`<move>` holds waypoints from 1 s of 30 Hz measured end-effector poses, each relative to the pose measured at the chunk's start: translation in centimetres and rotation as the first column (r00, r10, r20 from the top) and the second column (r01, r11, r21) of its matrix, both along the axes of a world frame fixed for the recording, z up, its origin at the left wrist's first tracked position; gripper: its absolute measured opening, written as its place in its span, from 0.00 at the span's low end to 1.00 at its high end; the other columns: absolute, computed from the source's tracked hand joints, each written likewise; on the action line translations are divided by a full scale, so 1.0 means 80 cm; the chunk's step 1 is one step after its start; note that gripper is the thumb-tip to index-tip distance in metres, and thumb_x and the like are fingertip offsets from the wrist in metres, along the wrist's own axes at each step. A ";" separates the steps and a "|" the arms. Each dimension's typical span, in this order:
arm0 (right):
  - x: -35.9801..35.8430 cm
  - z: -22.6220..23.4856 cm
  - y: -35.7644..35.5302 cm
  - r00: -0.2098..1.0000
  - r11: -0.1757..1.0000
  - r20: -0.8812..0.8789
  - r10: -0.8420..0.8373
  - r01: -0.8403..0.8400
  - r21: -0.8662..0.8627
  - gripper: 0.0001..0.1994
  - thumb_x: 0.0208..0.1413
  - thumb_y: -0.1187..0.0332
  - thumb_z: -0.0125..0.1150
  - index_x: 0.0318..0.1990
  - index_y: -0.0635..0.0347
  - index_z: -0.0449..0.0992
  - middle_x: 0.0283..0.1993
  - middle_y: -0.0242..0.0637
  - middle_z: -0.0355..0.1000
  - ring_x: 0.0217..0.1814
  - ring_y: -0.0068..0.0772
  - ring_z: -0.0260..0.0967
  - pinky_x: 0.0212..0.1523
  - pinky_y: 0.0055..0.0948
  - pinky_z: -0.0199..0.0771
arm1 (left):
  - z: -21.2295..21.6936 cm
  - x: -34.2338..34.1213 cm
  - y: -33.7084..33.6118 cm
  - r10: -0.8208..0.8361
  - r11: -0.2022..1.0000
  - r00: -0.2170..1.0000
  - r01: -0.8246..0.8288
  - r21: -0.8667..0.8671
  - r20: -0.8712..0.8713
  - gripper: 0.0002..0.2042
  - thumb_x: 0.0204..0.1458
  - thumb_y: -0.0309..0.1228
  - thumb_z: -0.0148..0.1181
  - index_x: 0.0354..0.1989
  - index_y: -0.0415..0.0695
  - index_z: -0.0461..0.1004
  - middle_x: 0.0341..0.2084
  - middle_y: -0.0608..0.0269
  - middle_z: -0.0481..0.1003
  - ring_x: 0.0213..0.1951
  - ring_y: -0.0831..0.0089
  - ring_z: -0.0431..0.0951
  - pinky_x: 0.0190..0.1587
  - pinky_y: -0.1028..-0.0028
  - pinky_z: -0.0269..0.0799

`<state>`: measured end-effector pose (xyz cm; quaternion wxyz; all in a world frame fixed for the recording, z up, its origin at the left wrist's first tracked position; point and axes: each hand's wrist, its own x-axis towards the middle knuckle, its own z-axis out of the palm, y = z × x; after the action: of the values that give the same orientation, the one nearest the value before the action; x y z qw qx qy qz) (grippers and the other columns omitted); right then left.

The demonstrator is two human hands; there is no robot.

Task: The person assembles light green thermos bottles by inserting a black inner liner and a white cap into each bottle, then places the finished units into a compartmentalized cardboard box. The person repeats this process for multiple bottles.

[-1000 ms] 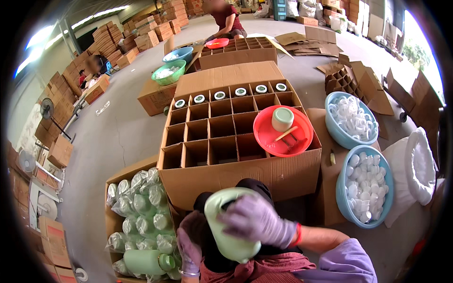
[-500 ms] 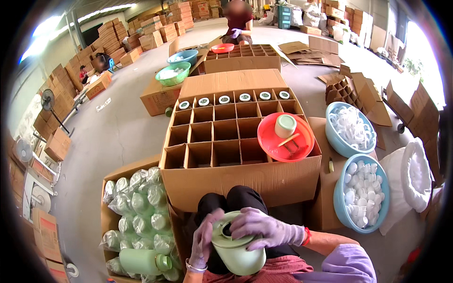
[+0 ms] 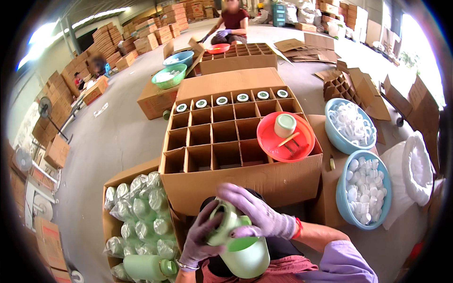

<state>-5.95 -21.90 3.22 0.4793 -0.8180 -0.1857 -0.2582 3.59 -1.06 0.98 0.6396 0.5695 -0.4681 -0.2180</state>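
Note:
Over my lap my left hand [image 3: 200,240] grips a pale green lid [image 3: 226,221], tilted up on its side and slightly blurred. Curled over the lid's far and right side is my right hand [image 3: 255,212], its thumb low near the body's rim. Below both hands an open pale green canister [image 3: 247,259] rests on my lap, its hollow inside showing. My fingers hide part of the lid. To the left, an unwrapped green bottle [image 3: 146,267] lies on several plastic-wrapped green bottles [image 3: 141,207] in a carton.
Ahead stands a divided carton [image 3: 240,181], white-lidded bottles in its back row. On its right corner sits a red basin [image 3: 306,141] with a green cup [image 3: 285,125] and a brush. Blue basins [image 3: 344,221] of white parts and a white sack [image 3: 415,174] stand right. Another person [image 3: 232,23] sits beyond.
The lid has come off the canister and is tipped up between my hands, baring the canister's opening. My right hand has risen slightly. The person beyond has reached an arm out leftward.

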 end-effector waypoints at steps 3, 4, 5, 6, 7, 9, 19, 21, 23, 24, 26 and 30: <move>0.036 0.013 0.000 0.981 0.984 0.194 -0.029 0.062 -0.168 0.39 0.51 0.49 0.67 0.67 0.57 0.62 0.72 0.61 0.48 0.74 0.62 0.49 0.70 0.49 0.56 | -0.009 -0.005 -0.008 -0.092 0.973 0.698 -0.090 -0.214 -0.711 0.43 0.52 0.65 0.54 0.71 0.50 0.56 0.69 0.53 0.57 0.67 0.53 0.60 0.67 0.53 0.60; 0.045 0.012 -0.001 0.962 0.912 0.274 -0.014 0.125 -0.392 0.35 0.50 0.51 0.68 0.65 0.51 0.65 0.71 0.61 0.49 0.74 0.61 0.50 0.69 0.51 0.58 | -0.001 -0.006 -0.008 0.079 0.968 0.685 -0.227 -0.108 -0.724 0.45 0.54 0.71 0.40 0.74 0.52 0.50 0.70 0.57 0.56 0.68 0.54 0.59 0.68 0.54 0.58; 0.057 0.015 0.007 0.935 0.863 0.352 0.041 0.144 -0.485 0.29 0.49 0.62 0.67 0.61 0.42 0.70 0.69 0.59 0.53 0.71 0.59 0.55 0.67 0.50 0.62 | 0.000 -0.002 -0.008 0.032 0.955 0.694 -0.232 -0.182 -0.719 0.44 0.55 0.70 0.39 0.73 0.52 0.50 0.70 0.58 0.56 0.69 0.55 0.57 0.69 0.54 0.57; 0.060 0.010 0.011 0.946 0.869 0.310 0.094 0.074 -0.489 0.28 0.53 0.69 0.64 0.63 0.48 0.68 0.67 0.57 0.55 0.67 0.60 0.59 0.64 0.47 0.66 | -0.003 -0.003 -0.009 -0.013 0.941 0.695 -0.234 -0.243 -0.719 0.43 0.56 0.69 0.38 0.73 0.53 0.50 0.70 0.59 0.56 0.69 0.56 0.56 0.69 0.54 0.56; 0.064 0.008 0.013 0.976 0.928 0.207 0.072 0.011 -0.372 0.27 0.55 0.69 0.63 0.64 0.52 0.66 0.68 0.56 0.55 0.66 0.58 0.60 0.63 0.45 0.68 | -0.005 -0.001 -0.016 0.062 0.935 0.728 -0.281 -0.215 -0.683 0.42 0.56 0.68 0.38 0.74 0.52 0.50 0.70 0.59 0.56 0.70 0.57 0.55 0.69 0.55 0.55; 0.052 0.014 0.009 0.984 0.991 -0.145 0.107 -0.093 0.100 0.26 0.62 0.66 0.60 0.66 0.62 0.62 0.67 0.56 0.57 0.62 0.53 0.65 0.60 0.39 0.70 | -0.022 0.003 -0.028 0.160 0.942 0.778 -0.304 -0.141 -0.608 0.37 0.59 0.60 0.40 0.72 0.50 0.54 0.70 0.58 0.56 0.71 0.62 0.53 0.67 0.58 0.57; 0.046 -0.040 -0.027 0.987 0.976 -0.055 -0.148 0.155 0.151 0.37 0.54 0.65 0.64 0.70 0.55 0.56 0.63 0.57 0.59 0.62 0.58 0.64 0.61 0.45 0.69 | -0.006 0.011 -0.051 0.302 0.907 0.844 -0.398 0.140 0.444 0.47 0.41 0.50 0.74 0.67 0.40 0.57 0.63 0.45 0.61 0.63 0.53 0.64 0.64 0.61 0.62; 0.051 -0.033 -0.023 0.988 0.999 0.147 -0.051 0.052 -0.003 0.43 0.47 0.73 0.69 0.72 0.52 0.55 0.70 0.59 0.49 0.68 0.62 0.57 0.66 0.46 0.63 | -0.010 0.008 -0.048 0.320 0.905 0.914 -0.373 0.203 0.250 0.47 0.41 0.51 0.74 0.67 0.39 0.57 0.63 0.45 0.61 0.63 0.54 0.64 0.64 0.61 0.61; 0.060 -0.047 -0.016 0.987 0.993 0.117 -0.111 0.106 0.050 0.43 0.46 0.76 0.69 0.71 0.51 0.56 0.69 0.54 0.54 0.67 0.57 0.60 0.65 0.42 0.65 | -0.014 0.006 -0.050 0.311 0.911 0.938 -0.340 0.233 0.149 0.48 0.42 0.51 0.74 0.67 0.39 0.56 0.63 0.46 0.61 0.64 0.54 0.64 0.64 0.61 0.61; 0.060 -0.046 -0.016 0.994 0.984 0.058 -0.093 0.083 0.159 0.42 0.47 0.76 0.69 0.71 0.50 0.56 0.68 0.52 0.56 0.66 0.54 0.61 0.65 0.41 0.66 | -0.016 0.007 -0.050 0.304 0.913 0.944 -0.327 0.246 0.129 0.48 0.42 0.51 0.74 0.67 0.39 0.56 0.63 0.46 0.61 0.64 0.55 0.64 0.64 0.61 0.61; 0.052 -0.040 -0.011 1.000 0.896 -0.008 0.021 -0.015 0.444 0.36 0.57 0.66 0.66 0.71 0.56 0.56 0.64 0.49 0.64 0.64 0.40 0.65 0.62 0.34 0.67 | -0.018 0.008 -0.041 0.283 0.915 0.955 -0.297 0.275 0.088 0.48 0.42 0.52 0.74 0.67 0.39 0.55 0.63 0.46 0.61 0.64 0.55 0.63 0.64 0.61 0.60; 0.058 -0.060 -0.021 0.836 0.437 -0.029 0.547 -0.257 0.862 0.30 0.63 0.58 0.59 0.70 0.58 0.59 0.63 0.41 0.67 0.62 0.28 0.63 0.62 0.30 0.66 | -0.027 0.015 -0.027 0.213 0.919 0.968 -0.245 0.310 0.134 0.49 0.43 0.53 0.73 0.67 0.38 0.55 0.64 0.47 0.60 0.64 0.56 0.63 0.65 0.62 0.60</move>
<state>-1.32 -23.56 -1.56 0.8768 -0.4505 -0.1563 -0.0616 4.79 -3.25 -1.19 0.5350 0.7274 -0.3867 -0.1875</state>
